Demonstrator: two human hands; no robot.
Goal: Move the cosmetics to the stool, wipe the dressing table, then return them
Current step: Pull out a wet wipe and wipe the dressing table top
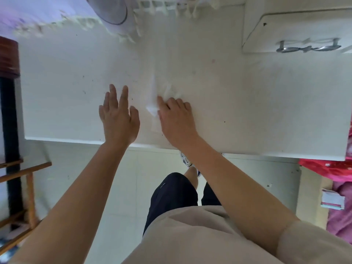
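A white counter (247,103) is seen from above as it is wiped by a person standing at its near edge. The right hand (178,119) is pressed down on a crumpled white wipe (163,98) near the middle of the surface, its fingers (171,103) curled together over the wipe's near part while the rest of it spreads out beyond the fingertips, blurred. The left hand (118,113) is laid flat on the counter just beside the right, palm down, its fingers (119,94) extended and slightly apart, with nothing held. Small dark specks are scattered across the surface to the left of the hands. A drawer front with a metal handle (308,47) is visible at the upper right, and a round white object (116,14) stands at the far edge near a fringed cloth (76,23). A wooden stool (21,180) is partly seen at the lower left; no cosmetics can be made out on it or on the counter. Pink fabric (341,202) lies at the right edge.
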